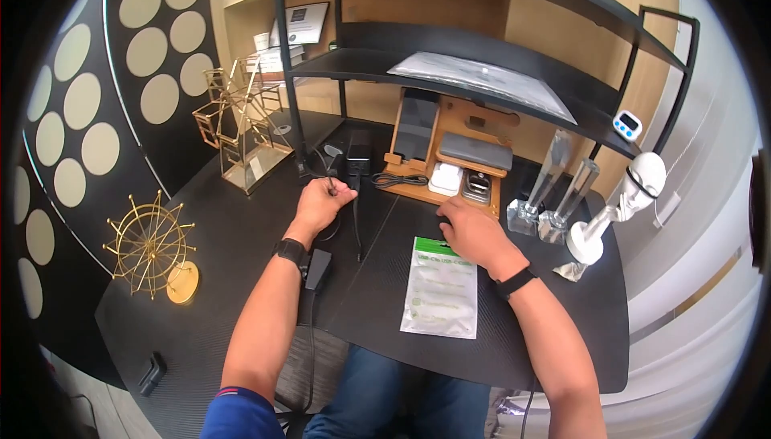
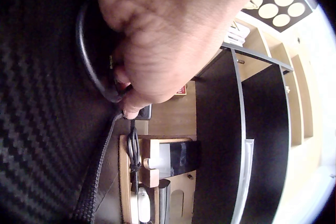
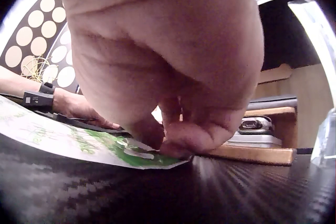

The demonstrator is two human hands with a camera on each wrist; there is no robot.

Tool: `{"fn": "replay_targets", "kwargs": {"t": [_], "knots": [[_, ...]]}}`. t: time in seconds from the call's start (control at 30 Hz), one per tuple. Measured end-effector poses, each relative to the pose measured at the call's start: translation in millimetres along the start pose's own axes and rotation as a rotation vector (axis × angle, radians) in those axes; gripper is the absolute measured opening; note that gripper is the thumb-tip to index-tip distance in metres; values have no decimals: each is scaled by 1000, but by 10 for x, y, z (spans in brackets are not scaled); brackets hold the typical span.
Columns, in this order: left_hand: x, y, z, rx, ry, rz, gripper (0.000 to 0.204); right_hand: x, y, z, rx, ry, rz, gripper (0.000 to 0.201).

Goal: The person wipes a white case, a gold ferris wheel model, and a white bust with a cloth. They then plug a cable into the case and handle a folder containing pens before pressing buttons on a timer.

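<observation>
Black cable (image 2: 83, 58) pinched by left hand (image 1: 320, 208), toward desk's (image 1: 213, 310) back edge, right hand (image 1: 480, 236) at packet's (image 1: 439, 298) top, its grip unclear.

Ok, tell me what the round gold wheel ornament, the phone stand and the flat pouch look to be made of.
The wheel ornament looks like gold-toned metal: thin, shiny spokes. The phone stand seems to be smooth wood, or wood-look board, from its warm brown colour. The pouch appears to be thin plastic film, given its whitish sheen.
</observation>
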State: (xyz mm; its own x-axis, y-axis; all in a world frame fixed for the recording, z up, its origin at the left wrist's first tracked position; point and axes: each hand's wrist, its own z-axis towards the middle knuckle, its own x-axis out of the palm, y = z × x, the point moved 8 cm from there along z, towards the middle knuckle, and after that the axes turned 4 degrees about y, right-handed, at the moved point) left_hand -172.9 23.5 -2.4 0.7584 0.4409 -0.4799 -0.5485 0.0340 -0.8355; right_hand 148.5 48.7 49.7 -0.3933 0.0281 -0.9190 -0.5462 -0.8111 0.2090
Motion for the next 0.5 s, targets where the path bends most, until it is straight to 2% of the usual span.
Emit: {"fn": "replay_targets", "kwargs": {"t": [0.13, 0.23, 0.3, 0.43, 0.5], "knots": [[-17, -10, -15, -1, -31, 16, 35, -166, 148, 46, 32, -44, -89, 22], [-13, -48, -19, 67, -79, 18, 29, -283, 306, 142, 39, -77, -28, 23], [7, -41, -16, -7, -55, -120, 27, -333, 421, 287, 28, -121, -71, 23], [-30, -95, -68, -66, -58, -210, 26, -347, 826, 777, -47, -99, -122, 21], [-62, -116, -65, -43, -70, -199, 27, -248, 938, 1055, -100, -128, -95, 22]]}}
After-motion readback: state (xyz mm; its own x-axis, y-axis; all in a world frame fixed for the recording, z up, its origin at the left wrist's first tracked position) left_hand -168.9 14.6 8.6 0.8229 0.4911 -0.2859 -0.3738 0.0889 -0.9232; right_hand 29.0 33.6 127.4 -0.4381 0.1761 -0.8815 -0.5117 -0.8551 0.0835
